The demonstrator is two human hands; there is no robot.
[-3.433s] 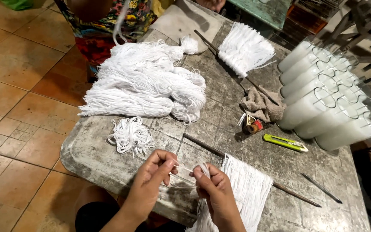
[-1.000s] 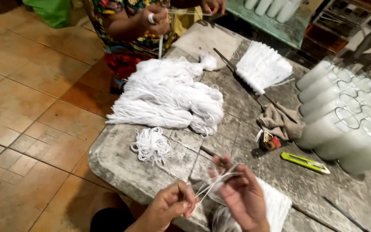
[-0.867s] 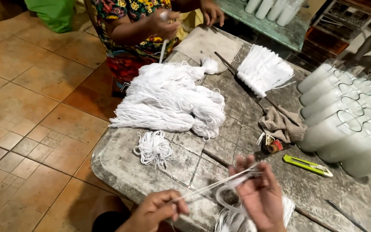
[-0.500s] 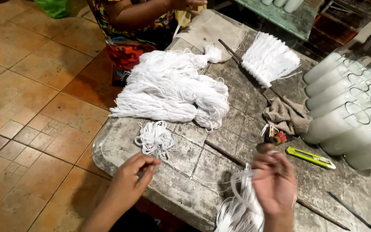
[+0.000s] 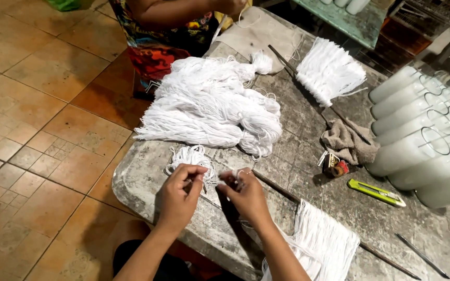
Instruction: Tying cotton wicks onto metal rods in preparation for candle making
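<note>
Since half a second earlier the hands have been brought together from well apart, the left one drawn in from the table edge; the left hand point(image 5: 179, 195) is now pinched shut on a small coil of white string point(image 5: 191, 158), which lies at its 12 o'clock on the stone table point(image 5: 147, 177); the right hand point(image 5: 246, 195) is held just beside it at 3 o'clock, fingertips closed on a thin white strand point(image 5: 241, 174); a large heap of white yarn point(image 5: 214, 109) lies at 12 o'clock of both hands; cut strings on a thin rod point(image 5: 274, 186) hang at 4 o'clock; a green utility knife point(image 5: 376, 192) lies at 3 o'clock, well apart; white glass candles point(image 5: 417, 140) are stacked at 2 o'clock; another person's arm point(image 5: 183, 8) is seen at the far edge.
</note>
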